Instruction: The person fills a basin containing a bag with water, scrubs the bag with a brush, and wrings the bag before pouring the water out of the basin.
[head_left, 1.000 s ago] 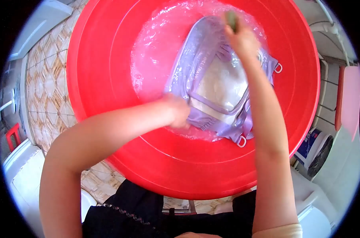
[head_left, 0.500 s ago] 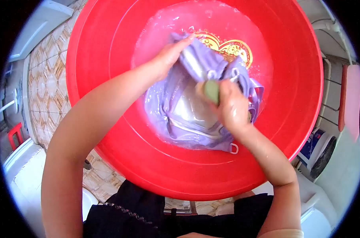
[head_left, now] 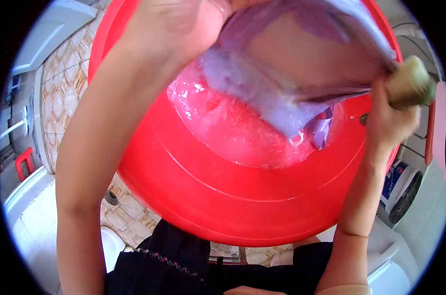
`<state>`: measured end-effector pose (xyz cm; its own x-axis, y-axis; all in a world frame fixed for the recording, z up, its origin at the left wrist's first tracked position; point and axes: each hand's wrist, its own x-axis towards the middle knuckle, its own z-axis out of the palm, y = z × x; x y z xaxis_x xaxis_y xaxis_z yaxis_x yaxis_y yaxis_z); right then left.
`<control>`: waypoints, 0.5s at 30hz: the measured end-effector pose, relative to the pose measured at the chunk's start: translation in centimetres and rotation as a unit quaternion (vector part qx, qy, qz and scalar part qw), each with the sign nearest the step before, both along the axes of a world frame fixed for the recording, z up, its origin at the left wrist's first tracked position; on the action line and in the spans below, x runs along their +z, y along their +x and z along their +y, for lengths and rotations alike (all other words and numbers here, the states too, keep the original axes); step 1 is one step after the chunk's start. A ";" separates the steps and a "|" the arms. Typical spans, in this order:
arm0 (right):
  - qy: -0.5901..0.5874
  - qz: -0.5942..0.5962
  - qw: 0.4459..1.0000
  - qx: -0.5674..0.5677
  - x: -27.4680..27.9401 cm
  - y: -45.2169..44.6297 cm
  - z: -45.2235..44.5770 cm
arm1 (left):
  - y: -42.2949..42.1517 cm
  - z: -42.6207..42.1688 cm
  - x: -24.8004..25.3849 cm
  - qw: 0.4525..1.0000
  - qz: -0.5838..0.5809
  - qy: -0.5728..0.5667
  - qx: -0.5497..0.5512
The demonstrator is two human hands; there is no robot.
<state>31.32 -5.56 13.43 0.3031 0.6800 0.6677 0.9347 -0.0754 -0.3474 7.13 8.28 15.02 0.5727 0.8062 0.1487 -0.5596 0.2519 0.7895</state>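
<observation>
A wet purple fabric bag (head_left: 262,88), with a strap and a white ring at its lower corner, is lifted over the red basin (head_left: 223,201), its bottom edge hanging near the water. My left hand (head_left: 198,24) holds its upper left part; the fingertips are partly cut off by the frame's top. At the bag's right edge, my right hand (head_left: 392,123) is closed on an olive-green palm-sized block (head_left: 411,83). Motion blurs the block, so I cannot tell whether it is a brush or soap. Soapy water (head_left: 223,128) lies in the basin.
Patterned floor tiles (head_left: 60,108) show to the left, with a red plastic item (head_left: 23,163) farther out. A white and blue bucket (head_left: 399,189) stands right of the basin, near pipes. My dark-clothed legs (head_left: 183,250) are at the basin's near side.
Both hands have risen from the basin's middle, the left upward and the right up and to the right. The bag has been lifted and spread, uncovering the water. The green block stays in my right hand.
</observation>
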 end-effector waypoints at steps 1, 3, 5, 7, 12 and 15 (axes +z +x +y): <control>0.016 0.003 1.000 -0.010 1.0 0.1 0.0 | 0.3 -0.7 2.3 0.995 0.011 -0.094 0.035; 0.024 0.005 0.999 -0.036 2.1 -0.1 -0.5 | 0.7 -2.2 3.8 0.987 0.072 -0.073 0.124; 0.034 0.004 0.999 0.015 0.7 -0.5 -0.8 | -3.0 -0.7 0.4 0.994 -0.007 -0.078 0.070; 0.006 0.017 0.992 0.128 -0.5 -1.1 -1.3 | -2.4 -3.8 -1.1 0.980 0.124 -0.055 0.143; -0.364 0.093 0.922 0.095 -2.5 -4.1 -2.2 | -3.4 -7.7 -6.4 0.887 0.298 -0.321 0.146; -0.366 0.099 0.916 0.130 -4.7 -7.6 -2.6 | -3.2 -9.1 -9.2 0.881 0.263 -0.376 0.118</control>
